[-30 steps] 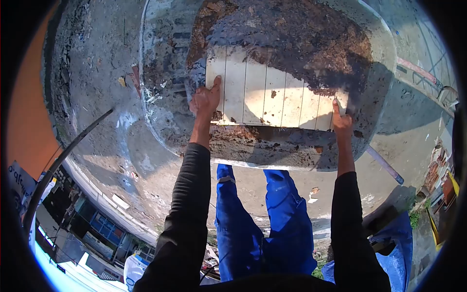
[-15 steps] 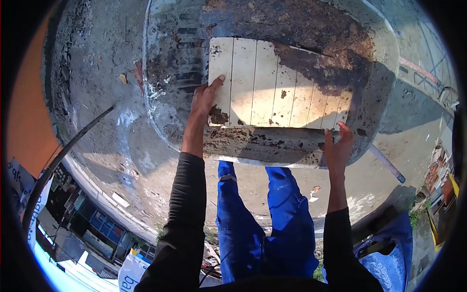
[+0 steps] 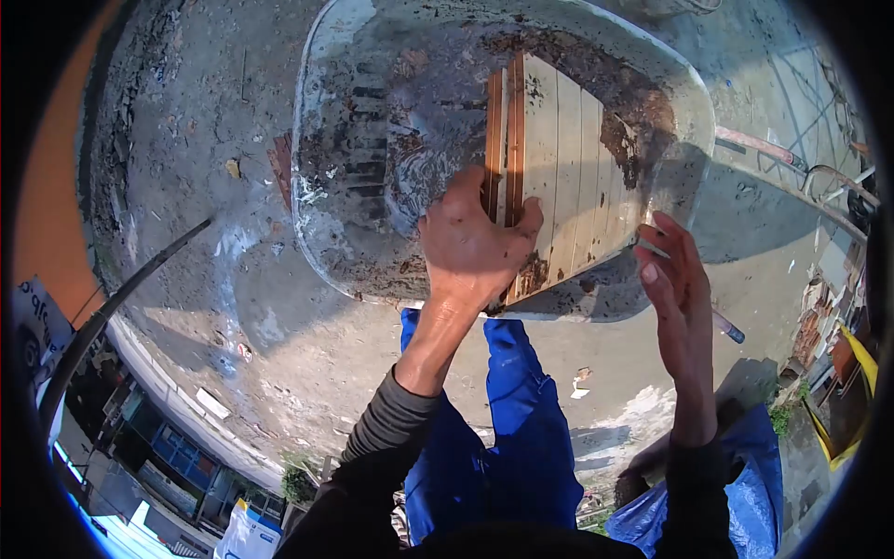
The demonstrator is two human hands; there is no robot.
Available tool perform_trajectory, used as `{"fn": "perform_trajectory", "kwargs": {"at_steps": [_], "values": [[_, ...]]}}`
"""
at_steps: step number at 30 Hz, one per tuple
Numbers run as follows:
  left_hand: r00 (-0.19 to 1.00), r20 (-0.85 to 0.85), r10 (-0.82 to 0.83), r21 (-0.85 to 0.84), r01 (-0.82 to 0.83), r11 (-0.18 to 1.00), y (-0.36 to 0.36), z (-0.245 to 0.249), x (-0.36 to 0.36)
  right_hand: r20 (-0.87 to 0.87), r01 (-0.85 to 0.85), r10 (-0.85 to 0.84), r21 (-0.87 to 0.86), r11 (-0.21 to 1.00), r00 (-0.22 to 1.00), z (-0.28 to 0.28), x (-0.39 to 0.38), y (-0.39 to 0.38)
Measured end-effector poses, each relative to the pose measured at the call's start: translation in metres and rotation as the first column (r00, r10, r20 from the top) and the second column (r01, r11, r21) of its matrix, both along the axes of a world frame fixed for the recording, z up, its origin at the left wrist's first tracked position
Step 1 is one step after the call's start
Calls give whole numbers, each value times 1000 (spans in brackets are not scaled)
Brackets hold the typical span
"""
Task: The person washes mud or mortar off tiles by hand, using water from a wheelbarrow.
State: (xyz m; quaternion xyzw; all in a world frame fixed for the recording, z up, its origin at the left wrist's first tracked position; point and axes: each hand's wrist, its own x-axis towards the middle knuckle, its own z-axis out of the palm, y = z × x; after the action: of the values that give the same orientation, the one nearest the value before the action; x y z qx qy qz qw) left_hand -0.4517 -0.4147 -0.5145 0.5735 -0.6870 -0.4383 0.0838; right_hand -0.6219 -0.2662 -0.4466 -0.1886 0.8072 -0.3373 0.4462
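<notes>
A cream grooved panel (image 3: 568,177) stands tilted in a mud-stained wheelbarrow tray (image 3: 326,224). Its raised left side shows orange-brown edges in two layers with a pale strip between them, perhaps two pieces together. My left hand (image 3: 470,238) grips that side, thumb over the cream face and fingers round the far edge. Dark mud clings to the panel's upper right and lower corner. Beside the panel's right end, my right hand (image 3: 680,298) is held apart from it, fingers spread and holding nothing.
Murky water (image 3: 428,168) lies in the tray left of the panel. A worn reddish handle (image 3: 759,149) juts from the tray's right side. Blue-trousered legs (image 3: 531,419) stand at the near rim. A blue tarp (image 3: 750,494) lies at lower right, and a dark curved rod (image 3: 130,289) rises at left.
The panel has tipped up from lying nearly flat, so its left edges show. My left hand has moved right and wrapped round that side. My right hand has come off the panel's edge.
</notes>
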Motion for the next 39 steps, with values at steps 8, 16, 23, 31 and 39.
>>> {"fn": "perform_trajectory", "kwargs": {"at_steps": [8,16,23,31,39], "values": [[972,-191,-138,-91,122,988,56,60,-70,96,-135,115,232,963,989,54,-48,-72],[925,-350,-144,-140,100,985,107,78,-114,-251,-134,199,254,958,947,53,-62,-43],[816,-524,243,381,-30,924,141,8,-84,-249,-141,156,77,987,956,42,-80,-27],[17,241,970,770,605,-202,213,-91,-120,-398,-81,132,141,987,908,29,-90,-8],[116,89,989,770,622,-143,243,-130,-153,-453,-62,200,301,952,869,49,-106,13]]}}
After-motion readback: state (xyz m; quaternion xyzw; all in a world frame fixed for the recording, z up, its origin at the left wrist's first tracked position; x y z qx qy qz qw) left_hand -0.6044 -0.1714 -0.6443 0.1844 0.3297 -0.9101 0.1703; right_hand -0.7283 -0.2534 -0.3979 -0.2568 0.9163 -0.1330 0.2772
